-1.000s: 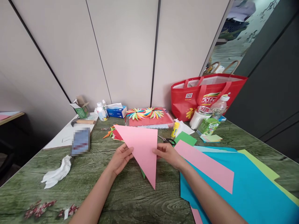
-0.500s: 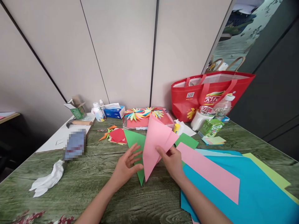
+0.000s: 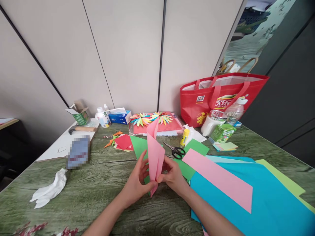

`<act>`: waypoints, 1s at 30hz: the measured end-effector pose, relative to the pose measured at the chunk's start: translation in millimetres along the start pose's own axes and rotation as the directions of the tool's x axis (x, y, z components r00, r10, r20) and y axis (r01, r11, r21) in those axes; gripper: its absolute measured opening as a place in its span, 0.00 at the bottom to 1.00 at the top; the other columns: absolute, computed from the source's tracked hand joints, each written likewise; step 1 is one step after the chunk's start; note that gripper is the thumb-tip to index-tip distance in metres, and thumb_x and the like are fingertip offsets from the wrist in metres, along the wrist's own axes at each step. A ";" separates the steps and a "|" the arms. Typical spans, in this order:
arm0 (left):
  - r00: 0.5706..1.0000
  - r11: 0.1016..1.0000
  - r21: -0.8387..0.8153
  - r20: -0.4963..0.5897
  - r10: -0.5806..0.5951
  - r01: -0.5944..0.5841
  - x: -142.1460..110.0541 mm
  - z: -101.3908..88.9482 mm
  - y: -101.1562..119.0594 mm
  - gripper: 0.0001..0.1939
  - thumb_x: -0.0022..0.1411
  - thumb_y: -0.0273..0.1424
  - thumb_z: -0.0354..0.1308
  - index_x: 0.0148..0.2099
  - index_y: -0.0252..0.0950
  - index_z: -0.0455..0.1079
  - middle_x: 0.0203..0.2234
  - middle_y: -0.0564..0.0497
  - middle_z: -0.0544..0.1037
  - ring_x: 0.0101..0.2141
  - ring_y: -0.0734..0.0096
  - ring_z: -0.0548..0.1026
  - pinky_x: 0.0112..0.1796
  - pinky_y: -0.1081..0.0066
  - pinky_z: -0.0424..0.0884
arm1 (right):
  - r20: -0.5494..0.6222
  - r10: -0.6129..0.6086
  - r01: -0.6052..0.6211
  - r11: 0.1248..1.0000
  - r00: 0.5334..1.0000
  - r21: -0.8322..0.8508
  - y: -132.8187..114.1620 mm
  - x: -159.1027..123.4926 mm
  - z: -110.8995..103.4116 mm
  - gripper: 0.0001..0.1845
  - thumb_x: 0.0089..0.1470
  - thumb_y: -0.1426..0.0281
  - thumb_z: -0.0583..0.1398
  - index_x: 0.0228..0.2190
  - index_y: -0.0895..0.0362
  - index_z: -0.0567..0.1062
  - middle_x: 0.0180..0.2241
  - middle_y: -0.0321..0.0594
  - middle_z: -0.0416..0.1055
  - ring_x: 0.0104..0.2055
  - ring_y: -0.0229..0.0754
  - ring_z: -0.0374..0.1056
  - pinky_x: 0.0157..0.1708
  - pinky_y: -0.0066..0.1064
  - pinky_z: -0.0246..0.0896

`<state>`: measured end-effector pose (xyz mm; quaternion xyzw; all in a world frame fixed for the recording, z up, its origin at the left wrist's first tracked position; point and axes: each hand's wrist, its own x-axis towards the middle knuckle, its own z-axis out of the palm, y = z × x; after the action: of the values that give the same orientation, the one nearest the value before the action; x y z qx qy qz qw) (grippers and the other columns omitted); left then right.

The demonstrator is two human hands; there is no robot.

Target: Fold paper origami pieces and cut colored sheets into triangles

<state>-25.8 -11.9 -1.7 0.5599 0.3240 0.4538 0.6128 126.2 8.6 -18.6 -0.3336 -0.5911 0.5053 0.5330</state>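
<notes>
A folded sheet of pink paper (image 3: 154, 154) stands upright between my hands, its layers partly fanned at the right edge. My left hand (image 3: 136, 180) grips its lower left side, thumb across the front. My right hand (image 3: 173, 173) pinches the lower right edge between thumb and fingers. Behind the pink sheet lies a piece of green paper (image 3: 138, 146), partly hidden. To the right are black-handled scissors (image 3: 178, 152), another piece of green paper (image 3: 198, 147) and a pink paper strip (image 3: 221, 180) on large blue sheets (image 3: 265, 196).
Two multicoloured paper pinwheels (image 3: 161, 118) rest on a red pack at the back. A yellow glue stick (image 3: 184, 137), red bag (image 3: 197, 111), green box (image 3: 222, 132) and bottle (image 3: 236, 111) stand right. Left are a hammer (image 3: 83, 128), tissue box (image 3: 120, 117) and crumpled tissue (image 3: 50, 190).
The pink paper has turned edge-on and looks narrower. My left hand has closed on it, and my right hand has shifted left and lower along it. The scissors are now uncovered.
</notes>
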 end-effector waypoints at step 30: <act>0.912 0.855 -0.518 -0.341 -0.229 0.021 7.2 -46.4 32.6 0.23 0.56 0.27 0.55 0.54 0.37 0.61 0.43 0.48 0.75 0.44 0.64 0.72 0.45 0.66 0.67 | -0.252 -0.029 0.005 0.995 0.967 -0.096 -3.3 13.5 -17.7 0.15 0.52 0.60 0.55 0.38 0.57 0.70 0.35 0.41 0.70 0.37 0.44 0.65 0.36 0.34 0.63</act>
<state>-71.4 11.7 23.5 0.2557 0.3463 0.5830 0.6890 140.9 24.6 -12.9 -0.4150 -0.5442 0.4256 0.5921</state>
